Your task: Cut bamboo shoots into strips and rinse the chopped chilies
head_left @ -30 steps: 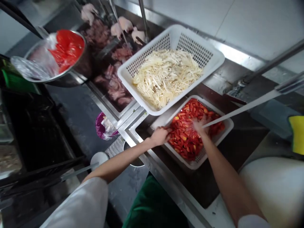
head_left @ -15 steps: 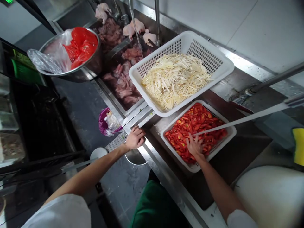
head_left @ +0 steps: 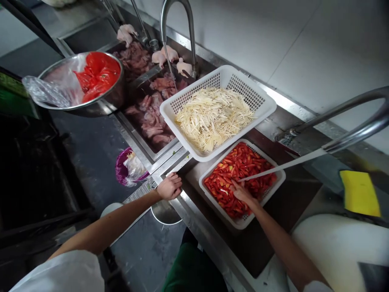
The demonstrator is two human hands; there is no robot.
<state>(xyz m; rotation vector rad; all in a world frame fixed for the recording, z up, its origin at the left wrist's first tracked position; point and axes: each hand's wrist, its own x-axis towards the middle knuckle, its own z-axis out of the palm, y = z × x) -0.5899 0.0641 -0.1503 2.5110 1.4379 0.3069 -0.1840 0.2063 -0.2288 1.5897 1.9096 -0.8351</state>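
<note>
Cut red chili peppers (head_left: 223, 178) fill a white perforated basket (head_left: 281, 178) in the sink. My right hand (head_left: 241, 194) lies on the peppers with its fingers stretched out, the tips partly hidden. A stream of water (head_left: 285, 165) from the faucet (head_left: 358, 132) falls beside those fingers. My left hand (head_left: 170, 186) rests on the metal sink edge (head_left: 190, 207), its fingers curled over the rim. Above the peppers, a larger white basket (head_left: 264, 103) of pale, thin strips (head_left: 214, 115) sits across the sink divider, tilted in view.
Raw meat pieces (head_left: 152, 117) lie in the neighbouring sink under a second running faucet (head_left: 164, 28). A steel bowl (head_left: 106, 103) with red and clear plastic bags stands at left. On the floor is a purple basin (head_left: 121, 172). A yellow cloth (head_left: 360, 192) lies at right.
The view has shifted, showing more of both faucets. My right hand's fingers have moved from spread to closer together among the peppers. My left hand stays on the sink edge.
</note>
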